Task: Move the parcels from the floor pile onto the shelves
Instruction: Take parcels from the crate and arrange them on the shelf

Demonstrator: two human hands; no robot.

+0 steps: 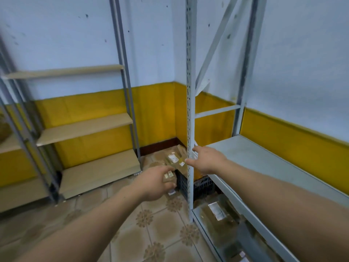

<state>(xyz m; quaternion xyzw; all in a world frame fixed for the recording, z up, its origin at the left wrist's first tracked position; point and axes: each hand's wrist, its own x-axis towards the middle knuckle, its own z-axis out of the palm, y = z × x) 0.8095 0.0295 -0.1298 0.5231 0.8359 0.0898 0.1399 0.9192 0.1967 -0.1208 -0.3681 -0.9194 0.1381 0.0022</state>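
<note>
Both arms extended toward the corner of the room, centre of frame. Left hand curled around a small brown parcel with a white label; fingers over the top, thumb below; grip closed on it as far as the blur allows. Cannot tell whether the parcel is lifted or resting on the pile.

Right hand spread open, holding nothing, fingertips at or just beside the perforated upright post of the grey metal rack.

Floor pile: brown cardboard parcels with white labels, heaped in the corner at centre frame, on and behind a dark slatted crate. More labelled parcels on the bottom level of the grey rack, lower right.

Destinations in view: bare grey shelf at right; bare beige shelves at left.

Handling judgement: the held parcel looks small and light, stiff card, one hand enough. Tape may be slick; take it across the short sides, thumb under. Larger flat boxes in the pile likely want two hands at opposite edges. Risk: pulling one out could shift its neighbours
</note>
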